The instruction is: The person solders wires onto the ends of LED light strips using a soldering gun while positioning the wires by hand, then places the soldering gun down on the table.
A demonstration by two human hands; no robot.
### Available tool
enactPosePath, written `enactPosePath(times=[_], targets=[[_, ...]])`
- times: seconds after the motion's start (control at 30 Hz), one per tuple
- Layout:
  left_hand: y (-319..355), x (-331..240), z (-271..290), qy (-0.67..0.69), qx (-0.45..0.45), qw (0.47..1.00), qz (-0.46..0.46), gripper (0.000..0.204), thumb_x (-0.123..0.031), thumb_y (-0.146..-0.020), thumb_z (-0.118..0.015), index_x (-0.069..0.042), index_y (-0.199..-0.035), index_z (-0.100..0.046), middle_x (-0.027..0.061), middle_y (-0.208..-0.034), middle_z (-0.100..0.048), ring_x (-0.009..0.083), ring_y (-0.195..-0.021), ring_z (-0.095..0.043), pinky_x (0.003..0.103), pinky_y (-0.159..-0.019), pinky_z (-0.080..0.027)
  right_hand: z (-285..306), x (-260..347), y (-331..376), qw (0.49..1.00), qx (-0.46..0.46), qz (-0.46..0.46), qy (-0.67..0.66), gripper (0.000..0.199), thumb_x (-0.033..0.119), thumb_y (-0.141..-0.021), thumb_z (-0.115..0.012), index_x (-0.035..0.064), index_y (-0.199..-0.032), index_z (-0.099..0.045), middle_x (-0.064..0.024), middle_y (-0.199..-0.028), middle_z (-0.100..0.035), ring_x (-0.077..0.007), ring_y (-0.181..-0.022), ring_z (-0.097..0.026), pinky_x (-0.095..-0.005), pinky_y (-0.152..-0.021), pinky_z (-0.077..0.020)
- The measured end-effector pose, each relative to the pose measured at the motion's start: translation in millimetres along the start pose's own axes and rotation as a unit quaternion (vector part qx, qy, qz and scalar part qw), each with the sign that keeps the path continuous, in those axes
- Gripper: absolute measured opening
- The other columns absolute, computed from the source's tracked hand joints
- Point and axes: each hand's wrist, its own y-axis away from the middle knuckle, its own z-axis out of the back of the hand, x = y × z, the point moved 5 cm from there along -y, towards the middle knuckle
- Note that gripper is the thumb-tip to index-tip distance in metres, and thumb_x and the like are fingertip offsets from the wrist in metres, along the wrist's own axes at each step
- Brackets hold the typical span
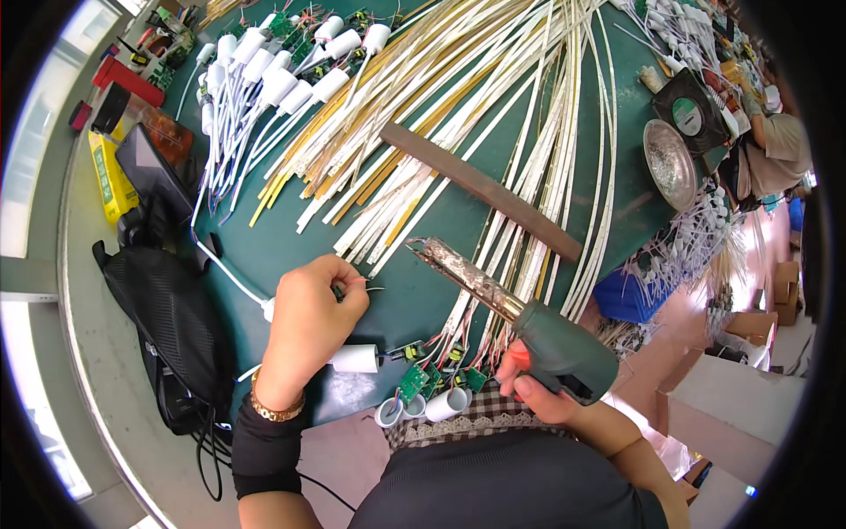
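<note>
My left hand is closed in a pinch above the green tabletop, with a thin wire end poking out past its fingertips. A white cable runs down to this hand's wrist side. In my right hand is a dark green soldering gun, its soot-marked metal barrel and tip angled up toward the left. Below the left hand lies a white cylindrical housing. Between both hands, near the table's front edge, are small green circuit boards with wires and white open-ended cups.
Many long LED strips fan across the table under a brown bar. White cabled housings lie back left. A black bag and phone sit left. A metal bowl, fan and blue bin are right; another person works beyond.
</note>
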Motion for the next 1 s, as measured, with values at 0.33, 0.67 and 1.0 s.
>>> enactPosePath(times=[0.33,0.67,1.0], targets=[[3.7,1.3,-2.0,-0.022,-0.036,0.999,-0.015,0.012,-0.007,-0.079,-0.071,0.003,-0.075,-0.065,0.0055,-0.059,-0.059,0.0096,-0.052,-0.047,0.027,-0.050,-0.039,-5.1,1.9,-2.2,0.986,0.074,0.106,0.103,0.039,0.012,-0.094,-0.058,0.0084,-0.131,-0.045,-0.0170,-0.094,-0.061,-0.0197,-0.075,-0.064,-0.0324,-0.067,-0.0531],[3.4,2.0,-3.4,-0.028,-0.039,0.999,-0.025,0.007,-0.005,-0.068,-0.070,-0.002,-0.072,-0.065,0.0086,-0.060,-0.062,0.0221,-0.052,-0.060,0.032,-0.052,-0.047,-14.8,-8.4,0.0,0.979,0.064,0.067,0.180,0.026,0.010,-0.088,-0.061,0.0000,-0.111,-0.055,-0.0108,-0.091,-0.062,-0.0176,-0.075,-0.064,-0.0313,-0.067,-0.0531],[2.5,0.4,-3.8,-0.039,-0.023,0.999,-0.014,0.004,-0.002,-0.070,-0.066,0.002,-0.072,-0.066,0.0064,-0.060,-0.062,0.0098,-0.054,-0.056,0.025,-0.055,-0.044,-19.9,-13.8,0.6,0.978,0.158,-0.013,0.134,0.037,0.023,-0.103,-0.042,0.0104,-0.135,-0.055,-0.0033,-0.126,-0.063,-0.0128,-0.109,-0.061,-0.0273,-0.088,-0.0512]])
